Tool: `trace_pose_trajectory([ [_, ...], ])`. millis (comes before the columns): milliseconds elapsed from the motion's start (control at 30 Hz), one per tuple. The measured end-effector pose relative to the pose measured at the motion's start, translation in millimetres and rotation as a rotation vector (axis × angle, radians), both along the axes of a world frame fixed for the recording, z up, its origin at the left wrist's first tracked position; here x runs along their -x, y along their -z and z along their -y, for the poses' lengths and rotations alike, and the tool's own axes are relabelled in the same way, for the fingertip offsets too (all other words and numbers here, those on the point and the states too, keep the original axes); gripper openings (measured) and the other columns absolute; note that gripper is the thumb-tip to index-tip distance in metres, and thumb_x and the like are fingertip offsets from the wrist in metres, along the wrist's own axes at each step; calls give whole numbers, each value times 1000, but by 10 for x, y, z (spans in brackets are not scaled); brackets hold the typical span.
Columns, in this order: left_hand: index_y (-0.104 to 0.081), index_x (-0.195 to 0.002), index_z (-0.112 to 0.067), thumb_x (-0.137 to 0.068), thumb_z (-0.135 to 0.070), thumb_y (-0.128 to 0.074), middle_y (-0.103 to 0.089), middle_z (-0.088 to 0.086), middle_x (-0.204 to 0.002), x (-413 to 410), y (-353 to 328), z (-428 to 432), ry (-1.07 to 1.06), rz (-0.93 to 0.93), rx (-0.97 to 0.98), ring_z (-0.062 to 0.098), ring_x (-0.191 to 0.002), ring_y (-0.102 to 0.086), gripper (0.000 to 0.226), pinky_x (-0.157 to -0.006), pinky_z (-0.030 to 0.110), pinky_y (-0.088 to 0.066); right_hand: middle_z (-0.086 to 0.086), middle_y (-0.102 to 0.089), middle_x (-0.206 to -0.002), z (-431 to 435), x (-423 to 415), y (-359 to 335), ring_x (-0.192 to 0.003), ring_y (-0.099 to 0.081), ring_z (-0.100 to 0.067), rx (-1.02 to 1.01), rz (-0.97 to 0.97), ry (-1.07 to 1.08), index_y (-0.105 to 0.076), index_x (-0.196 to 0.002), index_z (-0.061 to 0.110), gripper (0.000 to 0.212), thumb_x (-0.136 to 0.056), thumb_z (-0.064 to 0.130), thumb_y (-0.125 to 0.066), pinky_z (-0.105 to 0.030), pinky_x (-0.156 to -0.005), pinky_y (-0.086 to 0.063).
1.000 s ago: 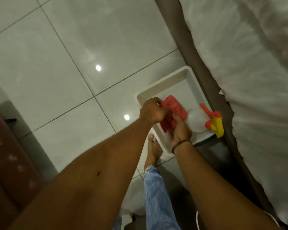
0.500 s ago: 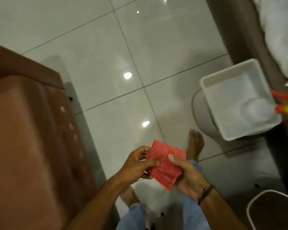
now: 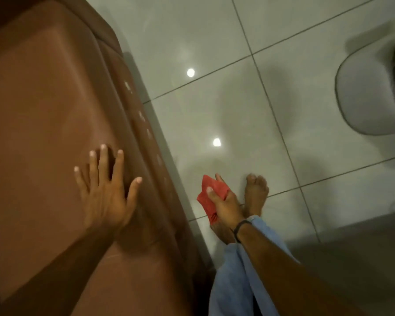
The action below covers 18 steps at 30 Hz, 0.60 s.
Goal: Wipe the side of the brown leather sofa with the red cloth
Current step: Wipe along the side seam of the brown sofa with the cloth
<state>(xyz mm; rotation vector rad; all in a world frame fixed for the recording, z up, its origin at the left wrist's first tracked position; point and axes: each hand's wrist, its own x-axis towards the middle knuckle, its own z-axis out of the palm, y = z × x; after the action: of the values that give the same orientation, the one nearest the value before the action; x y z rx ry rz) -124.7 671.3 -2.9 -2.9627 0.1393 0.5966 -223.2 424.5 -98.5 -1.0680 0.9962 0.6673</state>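
sofa [image 3: 43, 110]: cut by left, top edges | red cloth [image 3: 209, 197]: partly hidden inside right hand [image 3: 226, 206] | white object [image 3: 374, 87]: cut right, blurred

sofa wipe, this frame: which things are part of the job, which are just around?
In the job:
- sofa, brown leather, pale marks down its side
- red cloth, bunched in the right hand, off the sofa
- left hand, open, flat on the sofa

Just around:
- grey oval object on the tiled floor, far right, partly out of view
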Motion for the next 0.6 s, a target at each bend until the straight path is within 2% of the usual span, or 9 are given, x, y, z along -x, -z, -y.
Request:
trace_pose_trajectory([
  [33,-20,-173,-19,-106,-61,-32,-2,11,-184,3,110,-66,20,-2,0,35,-170,0,80,-133,69,-2,-11,-54,-169,-151,44,185,-149,-59,-31,19,5,-36,-32,-173,26,70,-111,20,-63,-40,-120,-57],
  [100,-14,-174,-21,-106,-57,-32,3,10,-184,47,314,-156,28,52,33,34,-170,4,79,-134,68,0,-8,-57,-167,-495,102,536,-149,-59,-28,52,-6,-106,-33,-173,27,70,-111,23,-63,-21,-106,-63],
  [133,-13,-175,-22,-106,-56,-31,5,9,-184,68,362,-167,28,89,47,33,-171,6,78,-134,68,1,-7,-58,-166,-649,125,668,-152,-58,-30,82,-28,-137,-35,-172,29,68,-110,28,-64,-22,-108,-63],
  [167,-11,-175,-23,-107,-55,-30,7,8,-184,79,382,-165,37,122,51,32,-171,7,77,-134,67,1,-7,-57,-167,-785,126,783,-155,-55,-34,123,-49,-191,-40,-170,32,65,-110,35,-63,-35,-118,-59],
  [233,-10,-175,-23,-108,-54,-26,8,9,-184,92,444,-212,67,153,45,31,-170,9,76,-134,66,1,-7,-50,-174,-1103,81,985,-163,-43,-36,170,-98,-324,-49,-165,39,60,-108,53,-59,-53,-135,-36],
  [300,-11,-175,-20,-108,-53,-27,4,13,-183,78,467,-219,85,165,56,32,-170,9,76,-134,66,1,0,-35,-182,-1368,-22,1058,-172,-25,-28,123,-61,-319,-47,-167,38,60,-110,55,-53,-50,-142,-17],
  [367,-11,-175,-18,-107,-50,-29,3,17,-183,85,479,-210,95,159,54,35,-170,7,77,-134,67,0,8,-25,-185,-1541,-67,1067,-176,-12,-19,62,75,-186,-39,-171,34,60,-114,48,-49,-47,-144,-8],
  [500,-6,-174,-16,-107,-49,-26,-2,23,-181,94,474,-192,128,185,40,44,-169,-2,78,-133,69,-4,38,-14,-180,-1562,504,801,-173,-3,2,37,269,-213,-26,-167,62,63,-106,74,-40,-35,-140,-4],
  [600,-7,-172,-13,-107,-48,-26,-4,26,-179,88,432,-138,106,173,56,47,-167,-5,77,-132,70,-3,39,-21,-178,-1484,1065,597,-171,-10,8,-2,185,-211,-32,-164,63,60,-106,74,-42,-42,-142,-8],
])
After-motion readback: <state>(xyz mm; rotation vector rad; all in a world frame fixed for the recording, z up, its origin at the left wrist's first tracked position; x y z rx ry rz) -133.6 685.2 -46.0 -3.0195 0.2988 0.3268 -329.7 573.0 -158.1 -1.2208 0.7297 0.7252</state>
